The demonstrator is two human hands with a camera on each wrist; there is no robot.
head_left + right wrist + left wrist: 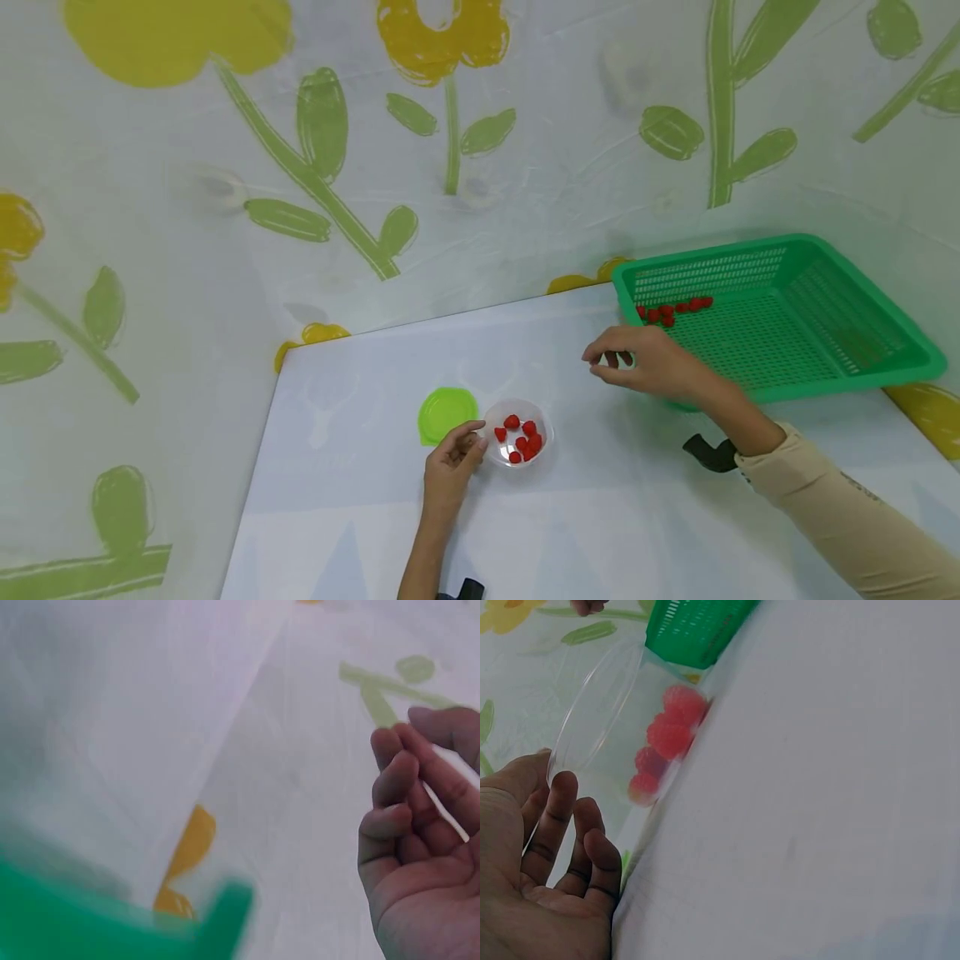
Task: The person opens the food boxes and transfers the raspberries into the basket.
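A clear plastic bowl (pixel 492 454) stands on the table with several red raspberries (pixel 528 428) in it. At its left rim is my left hand (pixel 448 473); in the left wrist view, thumb and forefinger pinch the rim while the other fingers curl loosely below. My right hand (pixel 647 360) is in the air between the bowl and the green basket (pixel 795 385), near the basket's left end. Its fingers are bent loosely, and the right wrist view shows nothing between them. More raspberries (pixel 667 311) lie along the basket's left end.
A bright green lid (pixel 447 414) lies on the white table (pixel 337 533), just behind and left of the bowl. The basket stands at the back right, close to the flower-printed backdrop (pixel 525 233). Its raised sides are perforated.
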